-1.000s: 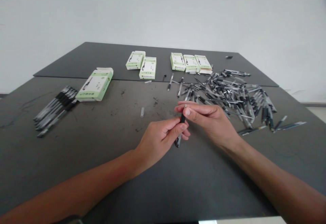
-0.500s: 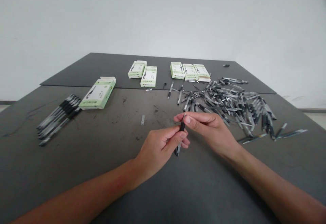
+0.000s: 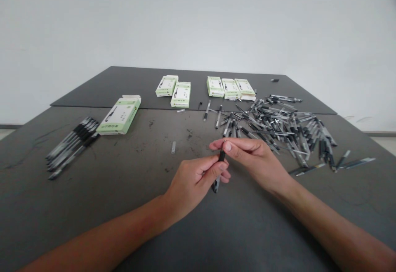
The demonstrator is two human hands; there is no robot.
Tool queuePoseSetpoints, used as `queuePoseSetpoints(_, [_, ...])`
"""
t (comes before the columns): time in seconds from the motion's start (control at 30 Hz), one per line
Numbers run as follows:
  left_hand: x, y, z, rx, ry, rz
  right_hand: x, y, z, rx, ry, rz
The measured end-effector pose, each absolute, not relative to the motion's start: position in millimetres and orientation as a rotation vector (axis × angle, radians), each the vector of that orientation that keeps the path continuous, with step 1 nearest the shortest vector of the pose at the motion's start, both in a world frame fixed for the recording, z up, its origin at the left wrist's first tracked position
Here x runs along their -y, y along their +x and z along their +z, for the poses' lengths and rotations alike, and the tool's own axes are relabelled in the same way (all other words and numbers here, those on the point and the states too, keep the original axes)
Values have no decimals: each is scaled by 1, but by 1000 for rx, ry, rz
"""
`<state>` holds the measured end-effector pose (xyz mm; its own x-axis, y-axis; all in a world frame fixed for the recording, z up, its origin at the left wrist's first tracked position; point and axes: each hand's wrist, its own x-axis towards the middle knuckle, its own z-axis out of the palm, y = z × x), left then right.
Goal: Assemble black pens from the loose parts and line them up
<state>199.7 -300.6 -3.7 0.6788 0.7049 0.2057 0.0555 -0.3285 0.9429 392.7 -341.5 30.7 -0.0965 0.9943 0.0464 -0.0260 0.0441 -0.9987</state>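
Observation:
A pen (image 3: 222,155) with a black grip stands almost upright between my two hands, above the near part of the table. My left hand (image 3: 201,177) is wrapped round its barrel, and the lower end sticks out below the fingers. With thumb and forefinger, my right hand (image 3: 250,154) pinches the pen's top end at the tip. The fingertips hide most of the tip. Beyond my right hand lies a loose pile of pens and pen parts (image 3: 278,127).
Several pens (image 3: 74,146) lie side by side at the left, beside a green and white box (image 3: 120,115). More such boxes (image 3: 181,94) stand further back. A small clear strip (image 3: 173,147) and dark ink marks (image 3: 189,133) are on the dark table (image 3: 130,189).
Both hands keep their hold on the pen, with almost no movement. The whole view has shifted very slightly.

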Motion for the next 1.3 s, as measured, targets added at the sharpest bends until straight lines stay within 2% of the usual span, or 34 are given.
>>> queuePoseSetpoints(0.2, [300,199,-4,-597,1821,728,341,394,33,1274,-1189,1210])
queuePoseSetpoints(0.3, [300,199,-5,-602,1803,732,335,405,32,1264,-1256,1069])
queuePoseSetpoints(0.4, [301,200,-5,-624,1758,749,324,435,27,1160,-1345,732])
queuePoseSetpoints(0.5, [301,201,-6,-602,1748,756,311,476,18,1149,-1560,199])
queuePoseSetpoints(0.57, [302,201,-6,-587,1746,770,303,502,11,1305,-1705,-103])
queuePoseSetpoints(0.63, [302,202,-6,-581,1738,784,293,518,6,1514,-1790,-235])
queuePoseSetpoints(0.83, [302,202,-6,-547,1766,808,250,517,9,1893,-2138,-304])
queuePoseSetpoints(1.3, [303,200,-8,-539,1799,796,226,517,14,1999,-2397,-324])
